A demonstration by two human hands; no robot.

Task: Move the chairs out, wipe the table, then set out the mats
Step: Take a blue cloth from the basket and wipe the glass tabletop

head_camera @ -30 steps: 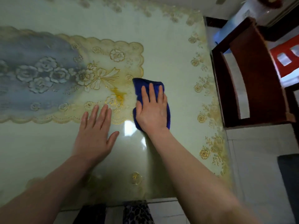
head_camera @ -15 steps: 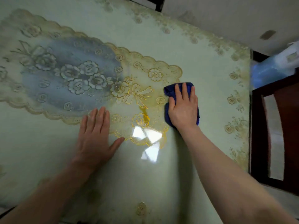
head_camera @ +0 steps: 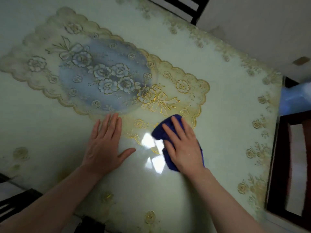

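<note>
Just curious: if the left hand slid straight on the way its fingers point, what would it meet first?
Nothing solid, it seems. The left hand lies flat on the table, fingers aimed at the printed blue flower oval. That is only pattern; the way looks free.

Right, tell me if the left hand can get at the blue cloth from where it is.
Probably yes. The left hand lies flat on the table just beside the blue cloth, with only bare tabletop between them. But the right hand presses on the cloth, covering most of it.
</note>
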